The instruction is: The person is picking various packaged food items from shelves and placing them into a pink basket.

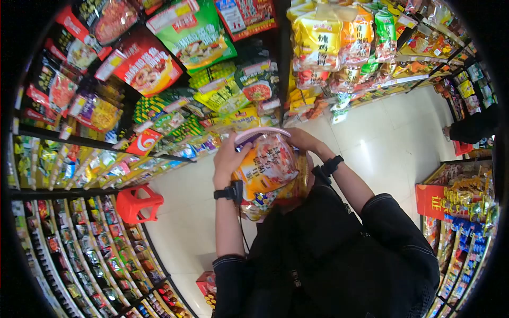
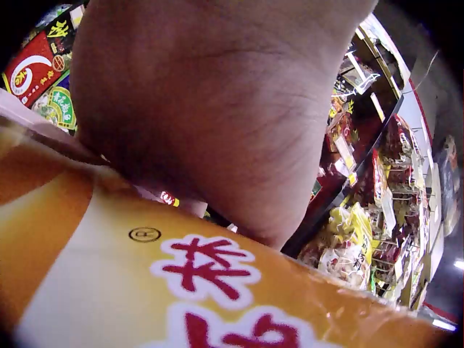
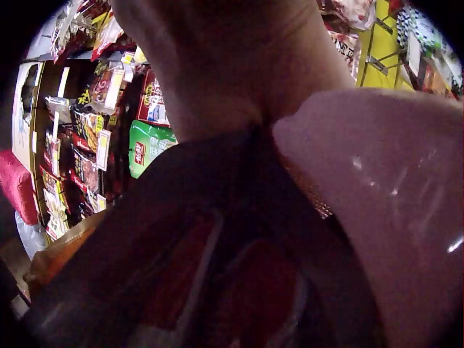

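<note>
A pink-rimmed basket (image 1: pixel 262 129) is held in front of the body, heaped with bagged goods. Its left side is gripped by my left hand (image 1: pixel 227 161), whose thumb reaches in over an orange-and-white food bag (image 1: pixel 268 168). That bag (image 2: pixel 217 279) fills the lower part of the left wrist view, close below the hand (image 2: pixel 203 116). My right hand (image 1: pixel 306 140) holds the rim on the far right; its fingertips are hidden. In the right wrist view, the pink rim (image 3: pixel 391 167) is beside the right hand (image 3: pixel 232 65), and a dark, shiny package (image 3: pixel 217 261) lies below.
Shelves of bagged food (image 1: pixel 196 40) stand ahead and left. Hanging soup bags (image 1: pixel 318 40) are at front right. A red stool (image 1: pixel 139 205) stands left on the pale tiled floor (image 1: pixel 379 153). A display bin (image 1: pixel 458 193) and another person (image 1: pixel 474 124) are at right.
</note>
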A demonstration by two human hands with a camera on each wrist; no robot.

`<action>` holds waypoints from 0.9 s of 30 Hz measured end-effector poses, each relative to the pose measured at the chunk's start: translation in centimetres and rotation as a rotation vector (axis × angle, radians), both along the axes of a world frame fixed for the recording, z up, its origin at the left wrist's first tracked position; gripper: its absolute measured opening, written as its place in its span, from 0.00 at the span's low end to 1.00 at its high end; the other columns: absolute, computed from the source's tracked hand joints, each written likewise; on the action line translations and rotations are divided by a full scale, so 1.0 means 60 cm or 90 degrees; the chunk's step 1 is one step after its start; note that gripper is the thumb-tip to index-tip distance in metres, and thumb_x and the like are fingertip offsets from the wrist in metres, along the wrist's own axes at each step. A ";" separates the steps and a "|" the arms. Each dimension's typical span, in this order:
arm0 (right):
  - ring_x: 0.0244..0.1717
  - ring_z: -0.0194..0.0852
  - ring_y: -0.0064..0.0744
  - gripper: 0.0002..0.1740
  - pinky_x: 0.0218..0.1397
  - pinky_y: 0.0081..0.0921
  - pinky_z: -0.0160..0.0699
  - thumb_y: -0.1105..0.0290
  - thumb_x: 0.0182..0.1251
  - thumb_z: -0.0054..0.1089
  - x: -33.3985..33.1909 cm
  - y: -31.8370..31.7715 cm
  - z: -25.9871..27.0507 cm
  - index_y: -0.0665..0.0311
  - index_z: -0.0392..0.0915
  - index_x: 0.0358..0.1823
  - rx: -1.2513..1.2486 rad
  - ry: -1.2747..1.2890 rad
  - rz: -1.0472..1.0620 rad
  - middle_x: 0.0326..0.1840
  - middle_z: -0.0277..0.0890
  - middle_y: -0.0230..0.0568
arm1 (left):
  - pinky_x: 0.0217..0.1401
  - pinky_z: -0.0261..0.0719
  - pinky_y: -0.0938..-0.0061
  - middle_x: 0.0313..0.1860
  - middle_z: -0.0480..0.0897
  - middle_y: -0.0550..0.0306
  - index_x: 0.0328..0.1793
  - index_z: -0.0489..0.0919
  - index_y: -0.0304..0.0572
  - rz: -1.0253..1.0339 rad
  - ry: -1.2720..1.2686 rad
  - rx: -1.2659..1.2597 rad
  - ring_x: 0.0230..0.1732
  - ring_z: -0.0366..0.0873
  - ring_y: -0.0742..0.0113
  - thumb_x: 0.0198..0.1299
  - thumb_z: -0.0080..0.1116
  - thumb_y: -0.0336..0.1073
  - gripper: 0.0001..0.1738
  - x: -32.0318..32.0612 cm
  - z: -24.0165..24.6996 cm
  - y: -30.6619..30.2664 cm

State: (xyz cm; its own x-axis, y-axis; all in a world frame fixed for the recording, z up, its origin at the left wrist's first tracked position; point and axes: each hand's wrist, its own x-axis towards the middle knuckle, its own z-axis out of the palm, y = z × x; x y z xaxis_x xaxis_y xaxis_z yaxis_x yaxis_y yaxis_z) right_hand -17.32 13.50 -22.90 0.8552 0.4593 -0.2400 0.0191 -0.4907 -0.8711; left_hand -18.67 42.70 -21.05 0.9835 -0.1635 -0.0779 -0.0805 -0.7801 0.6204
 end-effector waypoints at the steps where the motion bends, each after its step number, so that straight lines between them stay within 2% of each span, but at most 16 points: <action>1: 0.54 0.83 0.49 0.21 0.59 0.41 0.78 0.64 0.69 0.56 0.008 -0.011 -0.050 0.66 0.79 0.60 -0.017 -0.045 0.018 0.53 0.84 0.55 | 0.56 0.78 0.52 0.52 0.83 0.40 0.61 0.75 0.44 -0.005 -0.001 -0.009 0.56 0.81 0.40 0.60 0.66 0.59 0.33 0.006 -0.005 -0.003; 2: 0.53 0.82 0.50 0.22 0.60 0.41 0.78 0.61 0.71 0.56 0.024 -0.025 -0.098 0.65 0.79 0.61 -0.037 -0.099 0.033 0.52 0.84 0.55 | 0.56 0.78 0.52 0.52 0.83 0.40 0.62 0.75 0.44 -0.011 0.002 -0.003 0.56 0.81 0.40 0.60 0.66 0.60 0.33 0.012 -0.003 -0.010; 4: 0.56 0.81 0.54 0.22 0.64 0.45 0.76 0.58 0.71 0.56 0.022 -0.047 -0.087 0.66 0.80 0.58 0.053 -0.063 0.027 0.53 0.84 0.56 | 0.57 0.78 0.53 0.53 0.83 0.39 0.62 0.76 0.44 -0.019 -0.035 0.001 0.57 0.81 0.40 0.60 0.66 0.61 0.34 0.014 0.001 -0.038; 5: 0.59 0.80 0.53 0.23 0.66 0.44 0.75 0.57 0.71 0.56 0.023 -0.063 -0.111 0.66 0.80 0.58 -0.004 -0.152 0.013 0.56 0.83 0.56 | 0.57 0.78 0.53 0.53 0.84 0.39 0.62 0.76 0.44 -0.024 -0.071 -0.002 0.57 0.81 0.40 0.60 0.66 0.61 0.34 0.019 0.003 -0.055; 6: 0.61 0.80 0.53 0.24 0.66 0.43 0.75 0.57 0.71 0.57 0.017 -0.075 -0.070 0.66 0.80 0.59 -0.013 -0.091 0.002 0.57 0.83 0.56 | 0.57 0.78 0.53 0.54 0.84 0.39 0.62 0.77 0.44 -0.039 -0.049 0.011 0.58 0.81 0.40 0.60 0.66 0.61 0.34 0.027 0.009 -0.071; 7: 0.60 0.81 0.53 0.23 0.66 0.43 0.76 0.57 0.71 0.57 0.019 -0.090 -0.087 0.64 0.80 0.60 -0.019 -0.075 -0.015 0.57 0.83 0.56 | 0.58 0.78 0.53 0.55 0.84 0.40 0.62 0.77 0.44 -0.055 -0.022 0.024 0.58 0.81 0.41 0.60 0.66 0.61 0.35 0.036 0.015 -0.090; 9: 0.59 0.82 0.54 0.24 0.65 0.43 0.76 0.60 0.71 0.57 0.002 -0.127 -0.057 0.62 0.79 0.64 0.012 -0.101 -0.045 0.57 0.84 0.56 | 0.58 0.78 0.53 0.57 0.83 0.40 0.61 0.77 0.45 -0.086 -0.005 0.048 0.59 0.81 0.42 0.60 0.66 0.61 0.34 0.051 0.033 -0.136; 11: 0.58 0.82 0.54 0.24 0.65 0.42 0.76 0.62 0.71 0.57 -0.006 -0.171 -0.064 0.61 0.77 0.66 0.037 -0.050 -0.059 0.57 0.84 0.55 | 0.58 0.78 0.53 0.57 0.83 0.40 0.62 0.77 0.45 -0.098 0.044 0.078 0.59 0.81 0.43 0.60 0.66 0.62 0.34 0.064 0.044 -0.181; 13: 0.59 0.82 0.51 0.23 0.66 0.41 0.75 0.60 0.72 0.56 -0.015 -0.213 -0.070 0.62 0.78 0.64 0.045 -0.046 -0.077 0.57 0.83 0.56 | 0.58 0.78 0.54 0.56 0.83 0.41 0.62 0.77 0.46 -0.138 -0.013 0.063 0.59 0.81 0.43 0.60 0.66 0.63 0.35 0.072 0.048 -0.225; 15: 0.59 0.81 0.49 0.22 0.66 0.40 0.74 0.58 0.73 0.56 -0.021 -0.245 -0.074 0.62 0.79 0.62 0.053 -0.042 -0.092 0.58 0.83 0.57 | 0.59 0.78 0.55 0.57 0.83 0.43 0.64 0.77 0.46 -0.141 0.002 0.109 0.59 0.80 0.43 0.61 0.64 0.63 0.36 0.075 0.065 -0.268; 17: 0.60 0.81 0.46 0.22 0.67 0.39 0.74 0.62 0.74 0.55 -0.039 -0.275 -0.055 0.62 0.78 0.66 0.111 -0.075 -0.136 0.59 0.83 0.56 | 0.58 0.78 0.56 0.57 0.83 0.44 0.64 0.77 0.45 -0.163 0.027 0.016 0.59 0.80 0.43 0.63 0.61 0.64 0.35 0.076 0.073 -0.304; 19: 0.60 0.81 0.43 0.23 0.67 0.38 0.74 0.65 0.75 0.54 -0.051 -0.303 -0.058 0.63 0.76 0.67 0.149 -0.069 -0.131 0.59 0.83 0.53 | 0.57 0.78 0.56 0.56 0.84 0.45 0.62 0.78 0.45 -0.155 -0.003 0.049 0.58 0.82 0.44 0.65 0.59 0.64 0.33 0.075 0.057 -0.330; 21: 0.62 0.79 0.42 0.23 0.69 0.37 0.72 0.66 0.74 0.56 -0.062 -0.326 -0.090 0.63 0.76 0.68 0.267 0.000 -0.173 0.61 0.83 0.51 | 0.56 0.79 0.58 0.54 0.86 0.47 0.62 0.78 0.46 -0.188 0.028 0.045 0.55 0.83 0.46 0.66 0.59 0.65 0.33 0.083 0.053 -0.352; 23: 0.65 0.78 0.42 0.24 0.71 0.36 0.71 0.66 0.73 0.58 -0.074 -0.345 -0.093 0.62 0.76 0.69 0.250 0.072 -0.166 0.63 0.81 0.50 | 0.56 0.79 0.58 0.52 0.87 0.48 0.62 0.79 0.48 -0.174 0.043 0.048 0.54 0.84 0.48 0.66 0.57 0.66 0.33 0.072 0.068 -0.374; 25: 0.64 0.79 0.42 0.25 0.70 0.35 0.73 0.66 0.72 0.60 -0.089 -0.357 -0.063 0.62 0.76 0.69 0.217 -0.047 -0.157 0.63 0.82 0.50 | 0.53 0.79 0.58 0.52 0.87 0.49 0.61 0.79 0.49 -0.191 0.153 -0.006 0.53 0.85 0.48 0.67 0.56 0.67 0.32 0.067 0.085 -0.385; 27: 0.61 0.81 0.41 0.25 0.68 0.34 0.75 0.67 0.70 0.62 -0.087 -0.357 -0.069 0.61 0.78 0.68 0.214 -0.010 -0.172 0.60 0.84 0.48 | 0.52 0.80 0.60 0.52 0.88 0.49 0.62 0.79 0.51 -0.169 0.144 0.009 0.53 0.85 0.49 0.68 0.56 0.66 0.31 0.064 0.063 -0.375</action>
State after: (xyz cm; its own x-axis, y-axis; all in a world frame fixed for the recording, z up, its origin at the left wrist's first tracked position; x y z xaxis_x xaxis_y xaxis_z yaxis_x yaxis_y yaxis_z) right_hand -22.57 -7.93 -27.02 0.9579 0.2687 -0.1016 -0.0572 -0.1681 -0.9841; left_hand -14.81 20.22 -17.25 0.8640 -0.4091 -0.2937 -0.1437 -0.7592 0.6348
